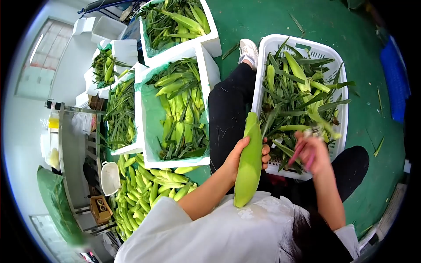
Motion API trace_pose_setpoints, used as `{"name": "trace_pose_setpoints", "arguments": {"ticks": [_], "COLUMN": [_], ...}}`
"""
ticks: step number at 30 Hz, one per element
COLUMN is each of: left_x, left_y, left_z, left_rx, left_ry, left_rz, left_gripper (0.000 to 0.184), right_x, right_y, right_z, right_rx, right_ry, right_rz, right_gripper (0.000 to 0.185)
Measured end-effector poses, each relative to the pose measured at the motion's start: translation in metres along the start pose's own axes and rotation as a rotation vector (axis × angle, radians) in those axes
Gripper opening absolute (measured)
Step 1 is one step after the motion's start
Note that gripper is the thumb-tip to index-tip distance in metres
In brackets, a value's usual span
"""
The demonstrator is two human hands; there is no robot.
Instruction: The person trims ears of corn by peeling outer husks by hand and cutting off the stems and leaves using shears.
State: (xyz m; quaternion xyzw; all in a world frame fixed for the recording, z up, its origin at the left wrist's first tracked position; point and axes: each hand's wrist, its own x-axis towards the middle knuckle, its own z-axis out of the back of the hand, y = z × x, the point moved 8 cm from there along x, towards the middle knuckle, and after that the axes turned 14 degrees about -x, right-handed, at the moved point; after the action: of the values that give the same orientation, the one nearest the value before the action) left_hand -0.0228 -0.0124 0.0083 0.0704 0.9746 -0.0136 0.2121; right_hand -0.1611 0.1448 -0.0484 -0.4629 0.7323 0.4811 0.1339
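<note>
My left hand [239,154] is wrapped round a green ear of corn in its husk [247,175], held upright in front of my shirt. My right hand [313,152] is closed on pruning shears with pink-red handles [309,158], over the near right part of a white plastic basket [257,74]. The shears' blades are blurred against the leaves. Cut husk leaves and stalk pieces [298,94] fill the basket.
White foam boxes [212,65] of corn and leaves stand at the left. Below them lies a pile of husked-green corn ears [144,188] beside a white bowl [110,179]. A metal rack [66,162] and blue object [394,81] flank the scene.
</note>
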Motion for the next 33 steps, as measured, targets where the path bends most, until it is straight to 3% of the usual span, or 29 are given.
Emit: {"name": "trace_pose_setpoints", "arguments": {"ticks": [2, 6, 7, 10, 12, 14, 15, 16, 18, 19, 20, 22, 23, 26, 27, 28, 29, 30, 31, 32, 33], "left_x": [-0.001, -0.002, -0.008, -0.019, -0.025, -0.041, -0.047, -0.064, -0.110, -0.144, -0.182, -0.280, -0.346, -0.557, -0.631, -0.709, -0.736, -0.765, -0.754, -0.763, -0.723], "left_y": [-0.004, -0.002, 0.000, 0.008, 0.006, 0.002, -0.002, -0.008, -0.030, -0.050, -0.072, -0.116, -0.132, -0.115, -0.100, -0.072, -0.061, -0.047, -0.044, -0.067, -0.124], "left_z": [-0.003, 0.006, 0.007, 0.011, 0.028, 0.019, 0.017, 0.017, 0.025, 0.025, 0.045, 0.097, 0.141, 0.249, 0.297, 0.329, 0.313, 0.314, 0.291, 0.344, 0.337], "left_rx": [0.143, 0.315, 0.307, 0.076, -0.110, -0.395, -0.459, -0.510, -0.554, -0.445, -0.388, -0.376, -0.272, -0.217, -0.232, -0.396, -0.518, -0.488, -0.769, -1.042, -0.670], "left_ry": [-0.043, -0.188, -0.227, -0.077, -0.021, -0.048, 0.153, 0.101, 0.319, 0.193, 0.144, 0.060, -0.064, -0.679, -0.586, -0.955, -1.020, -0.951, -1.018, -0.729, -0.826], "left_rz": [0.003, 0.012, 0.027, 0.098, 0.047, -0.038, -0.072, -0.095, -0.124, -0.293, -0.463, -0.812, -0.999, -1.540, -1.525, -1.846, -2.011, -2.225, -2.471, -2.439, -2.270], "left_gripper": [0.070, 0.067, 0.068, 0.067, 0.062, 0.060, 0.057, 0.060, 0.067, 0.074, 0.072, 0.066, 0.056, 0.059, 0.060, 0.061, 0.061, 0.065, 0.071, 0.078, 0.073], "right_x": [-0.020, -0.024, -0.024, -0.033, -0.030, -0.044, -0.033, -0.022, 0.005, 0.012, 0.009, 0.020, 0.040, 0.021, 0.029, 0.037, 0.031, 0.024, 0.009, 0.015, 0.007], "right_y": [-0.033, -0.015, -0.015, -0.009, -0.005, 0.022, 0.051, 0.086, 0.184, 0.219, 0.244, 0.239, 0.226, 0.118, 0.087, 0.055, 0.034, 0.010, -0.009, -0.029, -0.045], "right_z": [-0.046, -0.100, -0.105, -0.129, -0.120, -0.116, -0.085, -0.064, -0.037, -0.031, -0.033, -0.008, 0.031, -0.024, -0.004, 0.016, 0.004, 0.004, -0.013, 0.004, 0.000], "right_rx": [-0.189, -0.283, -0.238, -0.325, -0.490, -0.617, -0.649, -0.706, -0.960, -1.116, -1.364, -1.147, -1.042, -0.898, -0.926, -0.955, -1.076, -1.050, -0.979, -0.907, -0.762], "right_ry": [0.128, 0.102, 0.036, 0.143, 0.036, -0.083, -0.281, -0.372, -0.469, -0.548, -0.737, -0.621, -0.517, -0.175, -0.171, -0.165, -0.103, -0.055, -0.039, 0.019, 0.042], "right_rz": [-0.148, 0.014, 0.025, 0.002, 0.168, 0.160, 0.307, 0.423, 0.683, 0.807, 1.075, 0.924, 0.618, 0.399, 0.300, 0.200, 0.233, 0.173, 0.098, 0.083, 0.012], "right_gripper": [0.032, 0.037, 0.035, 0.025, 0.022, 0.033, 0.029, 0.032, 0.038, 0.042, 0.044, 0.046, 0.044, 0.046, 0.050, 0.055, 0.058, 0.056, 0.050, 0.046, 0.043]}}
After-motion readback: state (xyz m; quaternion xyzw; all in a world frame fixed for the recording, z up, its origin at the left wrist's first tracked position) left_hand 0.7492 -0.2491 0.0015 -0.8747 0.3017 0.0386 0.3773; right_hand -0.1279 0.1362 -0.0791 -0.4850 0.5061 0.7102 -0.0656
